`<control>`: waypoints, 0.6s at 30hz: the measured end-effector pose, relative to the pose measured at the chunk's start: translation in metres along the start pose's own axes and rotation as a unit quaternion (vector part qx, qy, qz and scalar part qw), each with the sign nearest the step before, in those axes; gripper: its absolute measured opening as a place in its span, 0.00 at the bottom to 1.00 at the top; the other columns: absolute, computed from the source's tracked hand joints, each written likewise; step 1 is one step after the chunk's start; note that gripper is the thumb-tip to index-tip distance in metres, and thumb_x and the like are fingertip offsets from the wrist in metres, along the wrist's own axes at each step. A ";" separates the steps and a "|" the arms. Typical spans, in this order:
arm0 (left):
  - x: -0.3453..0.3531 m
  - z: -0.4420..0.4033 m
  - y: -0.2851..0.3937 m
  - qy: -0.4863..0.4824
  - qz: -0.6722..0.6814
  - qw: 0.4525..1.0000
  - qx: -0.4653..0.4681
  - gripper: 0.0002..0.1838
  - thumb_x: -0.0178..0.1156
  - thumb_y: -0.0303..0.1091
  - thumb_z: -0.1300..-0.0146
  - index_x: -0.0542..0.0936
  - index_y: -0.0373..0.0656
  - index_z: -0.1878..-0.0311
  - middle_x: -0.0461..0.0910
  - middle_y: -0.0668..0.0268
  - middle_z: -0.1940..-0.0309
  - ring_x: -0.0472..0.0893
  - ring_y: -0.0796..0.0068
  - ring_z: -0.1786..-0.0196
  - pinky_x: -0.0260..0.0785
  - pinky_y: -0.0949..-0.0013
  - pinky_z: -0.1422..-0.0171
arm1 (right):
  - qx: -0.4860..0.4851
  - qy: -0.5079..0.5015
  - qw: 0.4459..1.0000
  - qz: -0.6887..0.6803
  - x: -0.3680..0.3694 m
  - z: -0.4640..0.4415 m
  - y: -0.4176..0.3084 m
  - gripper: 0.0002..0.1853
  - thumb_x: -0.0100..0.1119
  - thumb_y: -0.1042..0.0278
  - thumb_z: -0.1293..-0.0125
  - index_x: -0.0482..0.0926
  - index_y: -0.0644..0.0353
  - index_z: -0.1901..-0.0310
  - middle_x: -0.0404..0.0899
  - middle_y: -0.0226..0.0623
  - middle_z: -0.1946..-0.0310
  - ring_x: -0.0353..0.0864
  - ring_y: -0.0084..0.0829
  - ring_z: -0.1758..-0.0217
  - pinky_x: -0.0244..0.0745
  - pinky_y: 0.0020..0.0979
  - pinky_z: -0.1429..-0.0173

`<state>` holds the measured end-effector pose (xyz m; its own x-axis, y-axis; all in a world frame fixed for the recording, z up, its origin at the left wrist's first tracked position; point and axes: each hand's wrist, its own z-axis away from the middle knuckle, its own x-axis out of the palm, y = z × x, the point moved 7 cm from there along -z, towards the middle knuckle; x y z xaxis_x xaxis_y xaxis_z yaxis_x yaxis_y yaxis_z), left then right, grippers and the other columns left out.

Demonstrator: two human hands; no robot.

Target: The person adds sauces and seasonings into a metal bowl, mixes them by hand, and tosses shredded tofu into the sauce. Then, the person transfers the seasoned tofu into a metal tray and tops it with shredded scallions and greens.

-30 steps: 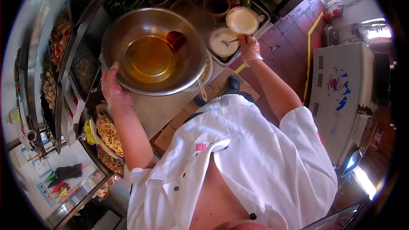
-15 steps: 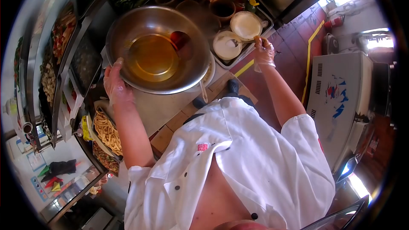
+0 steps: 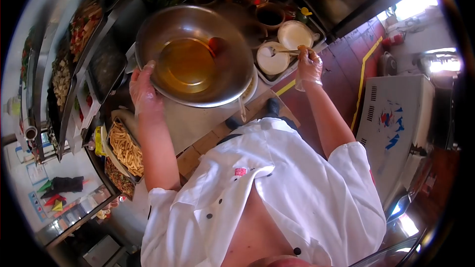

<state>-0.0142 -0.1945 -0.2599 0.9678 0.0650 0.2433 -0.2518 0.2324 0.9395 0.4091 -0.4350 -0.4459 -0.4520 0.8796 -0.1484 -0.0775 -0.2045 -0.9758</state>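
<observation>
We've got the wide metal bowl (image 3: 166,25) in the upper middle of the frame, amber liquid (image 3: 188,66) pooled in it, our gloved left hand (image 3: 145,91) gripping its left rim. Off to the right, our right hand (image 3: 309,66), just beside a tub (image 3: 260,67) of something white, pinches a spoon (image 3: 288,52) that reaches out over that tub.

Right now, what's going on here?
Someone in a white jacket has their left hand on the rim of a big metal bowl with amber liquid at the bottom. Their right hand holds a spoon, its far end at a tub of white stuff. Can't tell whether the spoon touches the contents.
</observation>
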 end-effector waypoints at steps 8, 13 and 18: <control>-0.004 -0.005 -0.001 -0.012 0.000 1.000 -0.006 0.18 0.72 0.27 0.38 0.79 0.40 0.47 0.83 0.59 0.51 0.84 0.63 0.48 0.80 0.61 0.40 | -0.150 -0.107 0.980 0.078 0.121 0.077 -0.095 0.13 0.59 0.62 0.23 0.87 0.61 0.50 0.88 0.47 0.62 0.89 0.42 0.58 0.80 0.39 0.51; 0.008 0.009 0.007 -0.003 0.005 1.000 -0.020 0.20 0.72 0.28 0.38 0.79 0.41 0.44 0.84 0.63 0.50 0.83 0.66 0.47 0.79 0.63 0.39 | -0.219 -0.117 0.967 0.054 0.144 0.081 -0.097 0.11 0.60 0.65 0.24 0.87 0.60 0.50 0.88 0.49 0.58 0.87 0.47 0.54 0.80 0.40 0.49; 0.009 0.010 0.008 0.000 0.005 1.000 -0.030 0.23 0.72 0.28 0.38 0.79 0.41 0.40 0.84 0.62 0.47 0.83 0.66 0.45 0.78 0.63 0.38 | -0.141 -0.110 0.984 0.007 0.145 0.075 -0.092 0.11 0.62 0.62 0.23 0.88 0.59 0.51 0.87 0.42 0.64 0.85 0.35 0.62 0.79 0.35 0.53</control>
<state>-0.0074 -0.2016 -0.2477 0.9652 0.0680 0.2525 -0.2613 0.2895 0.9208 0.2837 -0.3208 -0.3659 -0.6346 0.7572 -0.1547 0.1666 -0.0614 -0.9841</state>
